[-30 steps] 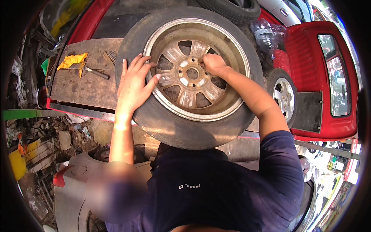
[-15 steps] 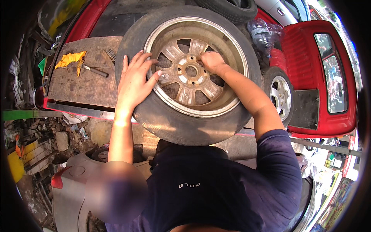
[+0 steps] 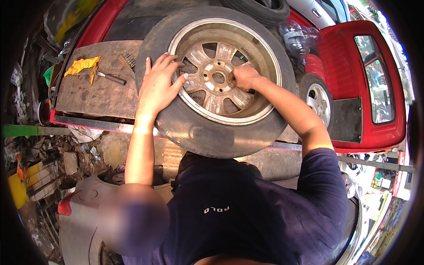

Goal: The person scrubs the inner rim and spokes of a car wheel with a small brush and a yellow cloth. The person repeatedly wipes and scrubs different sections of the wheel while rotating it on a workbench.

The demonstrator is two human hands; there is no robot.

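Note:
A big black tyre [image 3: 207, 139] lies on its side in front of me, mounted on a dirty silver alloy wheel [image 3: 213, 104] with several spokes. My left hand [image 3: 161, 84] rests with fingers spread across the tyre's left sidewall and the wheel's lip. Inside the wheel, my right hand [image 3: 245, 78] is closed against the right side of the hub, beside the round centre hole. Its curled fingers hide whatever they may hold.
On the wooden board at left lie a yellow cloth [image 3: 83, 65], a dark-handled tool [image 3: 112, 78] and a wire brush [image 3: 128, 62]. A smaller wheel [image 3: 319, 102], plastic bottles [image 3: 293, 37] and another tyre [image 3: 260, 9] sit around the red pickup [image 3: 342, 73].
My right hand has moved down along the hub, from its upper right to its right side. My left hand stays spread on the tyre. The view has shifted slightly.

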